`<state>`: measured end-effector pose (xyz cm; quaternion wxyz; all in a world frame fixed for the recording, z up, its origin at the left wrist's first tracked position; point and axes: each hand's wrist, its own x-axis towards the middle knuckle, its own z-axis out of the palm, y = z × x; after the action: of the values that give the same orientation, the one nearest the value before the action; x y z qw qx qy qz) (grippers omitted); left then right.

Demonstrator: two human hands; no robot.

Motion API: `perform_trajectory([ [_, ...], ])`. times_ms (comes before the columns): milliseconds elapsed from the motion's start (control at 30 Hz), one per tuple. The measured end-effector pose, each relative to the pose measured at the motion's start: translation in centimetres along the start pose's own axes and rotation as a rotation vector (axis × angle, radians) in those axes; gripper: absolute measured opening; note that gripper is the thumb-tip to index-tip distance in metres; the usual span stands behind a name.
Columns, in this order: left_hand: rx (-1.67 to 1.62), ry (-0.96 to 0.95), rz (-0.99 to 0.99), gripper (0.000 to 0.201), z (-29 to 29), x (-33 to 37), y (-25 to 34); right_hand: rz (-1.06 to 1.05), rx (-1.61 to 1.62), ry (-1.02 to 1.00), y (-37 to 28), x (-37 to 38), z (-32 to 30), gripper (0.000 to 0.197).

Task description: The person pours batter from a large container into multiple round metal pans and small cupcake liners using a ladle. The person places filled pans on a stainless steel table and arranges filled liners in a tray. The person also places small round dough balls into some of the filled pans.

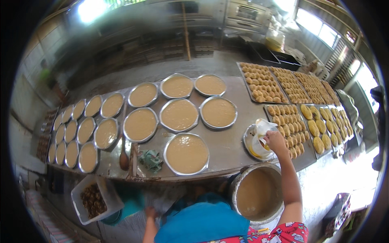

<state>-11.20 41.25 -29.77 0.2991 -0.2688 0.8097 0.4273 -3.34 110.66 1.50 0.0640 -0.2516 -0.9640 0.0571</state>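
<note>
Beyond the pot (259,194), the right hand (275,141) pinches a jug (259,145), apparently positioning it, next needing steadiness; left hand's (150,212) grip unclear.

Round buns (259,81) on metal trays, 2 o'clock. Flat yellow loaves (318,146), 3 o'clock. Black trays (263,53) beyond buns, also 2. Oven (245,14) far back, 1 o'clock. Upright pole (186,34), 12. Crumpled grey-green cloth (150,160), between 7 and 8. Wooden spoon (124,161), 8. Whitish bin (112,198), nearer 8, dark pieces (93,199) inside.

Head-worn fisheye, looking down, wide over table (227,148)
</note>
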Motion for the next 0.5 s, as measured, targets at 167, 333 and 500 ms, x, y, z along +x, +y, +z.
perform_trajectory([
  [167,0.293,-0.016,0.002,0.03,-2.5,-1.1,-6.5,0.045,-0.017,-0.041,0.3,0.1,0.7,0.02],
  [333,-0.099,0.078,-0.196,0.031,-4.0,-2.1,-11.6,0.048,0.134,0.158,-4.6,-3.2,-6.2,0.023],
  [500,-0.182,0.038,-0.242,0.033,-6.1,-3.9,-12.0,0.018,1.323,0.184,-10.2,-8.1,-11.6,0.021],
])
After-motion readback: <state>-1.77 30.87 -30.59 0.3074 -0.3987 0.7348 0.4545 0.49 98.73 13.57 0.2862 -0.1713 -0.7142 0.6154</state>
